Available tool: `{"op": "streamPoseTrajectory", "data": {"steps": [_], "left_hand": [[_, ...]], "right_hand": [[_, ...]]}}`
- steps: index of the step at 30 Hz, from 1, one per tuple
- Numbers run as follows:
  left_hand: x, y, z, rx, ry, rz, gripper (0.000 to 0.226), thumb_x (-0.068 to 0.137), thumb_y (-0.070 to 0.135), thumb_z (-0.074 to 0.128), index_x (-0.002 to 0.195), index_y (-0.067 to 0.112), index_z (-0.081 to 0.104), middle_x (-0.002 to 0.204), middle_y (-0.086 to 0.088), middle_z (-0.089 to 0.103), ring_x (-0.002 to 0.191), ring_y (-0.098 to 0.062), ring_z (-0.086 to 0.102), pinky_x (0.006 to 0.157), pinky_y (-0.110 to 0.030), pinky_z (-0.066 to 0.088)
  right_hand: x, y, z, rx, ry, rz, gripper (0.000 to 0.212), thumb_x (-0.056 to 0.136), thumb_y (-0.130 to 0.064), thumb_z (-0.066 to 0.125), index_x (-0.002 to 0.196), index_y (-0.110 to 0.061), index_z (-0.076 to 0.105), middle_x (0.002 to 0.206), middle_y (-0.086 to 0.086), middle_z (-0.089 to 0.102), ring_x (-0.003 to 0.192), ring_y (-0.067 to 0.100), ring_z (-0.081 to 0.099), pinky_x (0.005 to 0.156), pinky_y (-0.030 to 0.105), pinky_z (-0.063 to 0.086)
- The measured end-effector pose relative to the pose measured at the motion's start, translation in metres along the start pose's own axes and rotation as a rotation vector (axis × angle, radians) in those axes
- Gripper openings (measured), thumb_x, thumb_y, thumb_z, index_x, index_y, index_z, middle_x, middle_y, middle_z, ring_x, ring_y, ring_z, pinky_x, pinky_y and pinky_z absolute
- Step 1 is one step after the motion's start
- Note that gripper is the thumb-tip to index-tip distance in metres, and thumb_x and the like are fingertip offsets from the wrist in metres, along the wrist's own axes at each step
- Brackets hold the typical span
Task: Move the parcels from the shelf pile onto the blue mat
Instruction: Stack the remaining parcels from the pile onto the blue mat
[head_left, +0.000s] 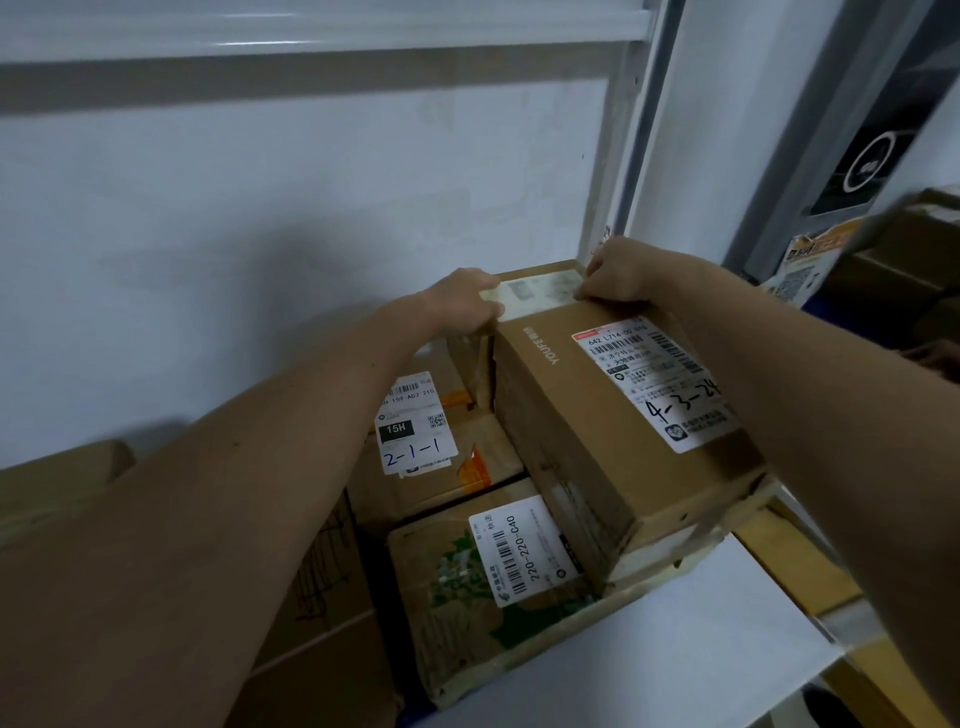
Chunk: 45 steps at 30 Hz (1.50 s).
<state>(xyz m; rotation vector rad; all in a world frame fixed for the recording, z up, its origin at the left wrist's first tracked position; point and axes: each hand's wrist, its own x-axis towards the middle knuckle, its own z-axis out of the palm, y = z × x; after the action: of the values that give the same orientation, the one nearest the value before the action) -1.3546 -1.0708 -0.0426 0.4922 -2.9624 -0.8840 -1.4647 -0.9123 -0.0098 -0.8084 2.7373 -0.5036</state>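
Up top, both hands clamped on the far end of the YOUFE carton (597, 415): left hand (460, 301), right hand (623, 273). Marked 4-3-24. Lower left, parcels labelled 2-1-1 (415, 431) and 220-220-C40 (519, 551)

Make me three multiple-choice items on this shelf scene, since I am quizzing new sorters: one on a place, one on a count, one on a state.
1. Where are both hands?
A. on the far end of the tall box
B. on the 2-1-1 box
C. at the person's sides

2. How many white labels bear handwritten numbers?
A. none
B. two
C. five

3. The tall box is
A. cut open
B. crushed flat
C. closed

Answers: 1 A, the left hand and right hand grip the tall box at its far end. 2 B, 4-3-24 label and 2-1-1 label. 3 C, its flaps lie shut.
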Motion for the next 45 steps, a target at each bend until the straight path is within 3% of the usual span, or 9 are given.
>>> {"op": "streamPoseTrajectory", "data": {"steps": [5, 10, 16, 20, 26, 34, 36, 42, 45], "left_hand": [[-0.001, 0.002, -0.002, -0.019, 0.043, -0.020, 0.038, 0.095, 0.021, 0.055, 0.130, 0.007, 0.054, 0.134, -0.012, 0.050, 0.119, -0.027, 0.051, 0.101, -0.039, 0.045], [-0.002, 0.006, -0.001, -0.006, 0.039, -0.029, 0.052, 0.095, 0.023, 0.056, 0.143, 0.010, 0.042, 0.143, -0.009, 0.044, 0.128, -0.024, 0.044, 0.098, -0.026, 0.035], [-0.007, 0.009, 0.000, 0.050, -0.001, -0.005, 0.051, 0.100, 0.026, 0.047, 0.146, 0.009, 0.036, 0.145, -0.009, 0.039, 0.125, -0.022, 0.043, 0.092, -0.025, 0.035], [-0.019, 0.010, -0.005, 0.075, 0.034, -0.004, 0.043, 0.099, 0.021, 0.047, 0.139, 0.005, 0.044, 0.141, -0.013, 0.046, 0.126, -0.027, 0.044, 0.100, -0.031, 0.036], [-0.065, -0.024, -0.056, 0.179, 0.068, -0.047, 0.049, 0.100, 0.029, 0.047, 0.145, 0.013, 0.038, 0.154, -0.006, 0.031, 0.141, -0.021, 0.029, 0.112, -0.032, 0.024], [-0.183, -0.108, -0.113, 0.150, 0.198, -0.325, 0.057, 0.097, 0.034, 0.052, 0.148, 0.016, 0.033, 0.156, -0.005, 0.027, 0.142, -0.022, 0.027, 0.111, -0.032, 0.025], [-0.218, -0.135, -0.118, 0.109, 0.240, -0.409, 0.062, 0.097, 0.035, 0.052, 0.150, 0.013, 0.028, 0.157, -0.005, 0.025, 0.143, -0.022, 0.025, 0.112, -0.031, 0.023], [-0.304, -0.209, -0.096, -0.266, 0.505, -0.709, 0.073, 0.098, 0.043, 0.047, 0.152, 0.006, 0.015, 0.159, -0.009, 0.019, 0.143, -0.026, 0.025, 0.111, -0.031, 0.024], [-0.324, -0.226, -0.068, -0.576, 0.526, -0.792, 0.084, 0.091, 0.061, 0.046, 0.152, 0.009, 0.021, 0.157, -0.009, 0.023, 0.142, -0.029, 0.028, 0.114, -0.036, 0.027]], "right_hand": [[0.001, 0.005, -0.002, 0.073, 0.074, 0.030, 0.037, 0.084, -0.022, 0.070, 0.112, 0.000, 0.063, 0.106, 0.014, 0.066, 0.095, 0.027, 0.063, 0.089, 0.040, 0.051], [0.000, 0.008, 0.002, 0.072, 0.064, 0.052, 0.035, 0.085, -0.022, 0.068, 0.109, 0.001, 0.061, 0.099, 0.012, 0.064, 0.089, 0.027, 0.061, 0.082, 0.035, 0.051], [-0.001, 0.007, 0.004, 0.040, 0.038, 0.042, 0.023, 0.090, -0.022, 0.062, 0.100, -0.002, 0.056, 0.093, 0.011, 0.059, 0.080, 0.024, 0.057, 0.070, 0.032, 0.043], [-0.003, -0.002, 0.005, -0.095, 0.058, 0.005, 0.031, 0.092, -0.022, 0.057, 0.110, 0.002, 0.058, 0.095, 0.011, 0.055, 0.083, 0.024, 0.054, 0.073, 0.033, 0.043], [-0.029, -0.075, 0.005, -0.170, 0.102, -0.237, 0.042, 0.092, -0.026, 0.058, 0.123, 0.003, 0.056, 0.125, 0.020, 0.058, 0.112, 0.036, 0.056, 0.096, 0.045, 0.046], [-0.086, -0.205, 0.072, -0.058, -0.107, -0.588, 0.044, 0.091, -0.031, 0.061, 0.121, 0.002, 0.061, 0.126, 0.017, 0.059, 0.112, 0.030, 0.057, 0.095, 0.036, 0.045], [-0.103, -0.231, 0.098, -0.027, -0.184, -0.629, 0.045, 0.092, -0.031, 0.061, 0.123, 0.002, 0.059, 0.128, 0.017, 0.057, 0.114, 0.029, 0.056, 0.096, 0.035, 0.045], [-0.159, -0.283, 0.178, 0.162, -0.357, -0.580, 0.064, 0.095, -0.036, 0.055, 0.144, -0.002, 0.032, 0.147, 0.015, 0.039, 0.132, 0.027, 0.041, 0.101, 0.032, 0.036], [-0.179, -0.294, 0.204, 0.333, -0.415, -0.469, 0.038, 0.097, -0.026, 0.053, 0.128, -0.005, 0.045, 0.135, 0.016, 0.051, 0.113, 0.026, 0.055, 0.087, 0.029, 0.044]]}}
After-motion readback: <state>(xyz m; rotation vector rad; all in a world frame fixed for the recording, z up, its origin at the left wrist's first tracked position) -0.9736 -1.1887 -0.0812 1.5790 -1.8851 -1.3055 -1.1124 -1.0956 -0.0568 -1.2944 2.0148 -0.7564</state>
